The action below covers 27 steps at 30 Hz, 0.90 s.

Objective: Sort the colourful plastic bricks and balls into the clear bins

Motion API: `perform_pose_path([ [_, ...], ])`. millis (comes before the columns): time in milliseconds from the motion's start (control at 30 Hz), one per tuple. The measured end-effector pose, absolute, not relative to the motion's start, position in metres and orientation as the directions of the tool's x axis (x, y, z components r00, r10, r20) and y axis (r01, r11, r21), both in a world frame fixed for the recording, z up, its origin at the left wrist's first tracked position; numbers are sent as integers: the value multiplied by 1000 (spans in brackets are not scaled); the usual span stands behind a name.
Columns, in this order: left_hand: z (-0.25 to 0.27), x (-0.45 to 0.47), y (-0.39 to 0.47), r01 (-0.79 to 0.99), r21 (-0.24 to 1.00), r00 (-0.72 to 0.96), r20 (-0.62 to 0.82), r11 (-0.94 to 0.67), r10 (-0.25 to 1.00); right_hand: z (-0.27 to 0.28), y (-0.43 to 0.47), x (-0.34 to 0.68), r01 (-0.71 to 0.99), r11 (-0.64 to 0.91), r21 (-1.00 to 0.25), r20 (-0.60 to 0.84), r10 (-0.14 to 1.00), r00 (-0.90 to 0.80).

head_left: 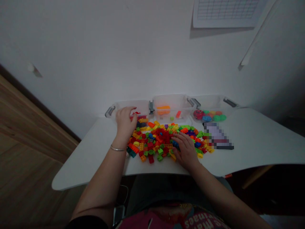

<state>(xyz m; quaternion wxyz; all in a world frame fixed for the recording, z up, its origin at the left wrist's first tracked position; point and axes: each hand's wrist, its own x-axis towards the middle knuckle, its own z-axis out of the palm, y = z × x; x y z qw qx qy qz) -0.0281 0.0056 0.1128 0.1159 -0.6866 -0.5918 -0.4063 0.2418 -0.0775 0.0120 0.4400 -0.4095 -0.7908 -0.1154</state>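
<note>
Left hand [126, 123] is hovering, fingers parted, at a clear plastic bin [140, 104]; right hand [187, 149] is touching multicoloured plastic bricks [157, 143], grasp unclear.

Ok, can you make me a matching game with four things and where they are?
1. bare left hand
2. bare right hand
3. large orange plastic piece
4. white paper sheet with printed grid

A. inside the middle clear plastic box
B. on the pale wall
C. right side of the multicoloured plastic brick pile
D. at the left clear plastic box

Pairs: 1-D, 2-C, 3-A, 4-B
</note>
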Motion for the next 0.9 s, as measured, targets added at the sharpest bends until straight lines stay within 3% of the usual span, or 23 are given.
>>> perform_pose_path([
  [100, 104, 4, -24, 847, 251, 245, 597, -468, 764, 12, -78, 242, 752, 636, -175, 786, 550, -282],
  [200, 88, 32, -48, 805, 212, 414, 468, -554, 781, 13, -79, 243, 750, 638, -171, 787, 547, -286],
  [533, 69, 53, -55, 844, 94, 473, 337, -529, 814, 12, -78, 244, 744, 643, -184, 784, 552, -283],
  [900, 67, 55, -50, 859, 128, 430, 343, -495, 835, 13, -79, 243, 733, 658, -172, 791, 536, -294],
])
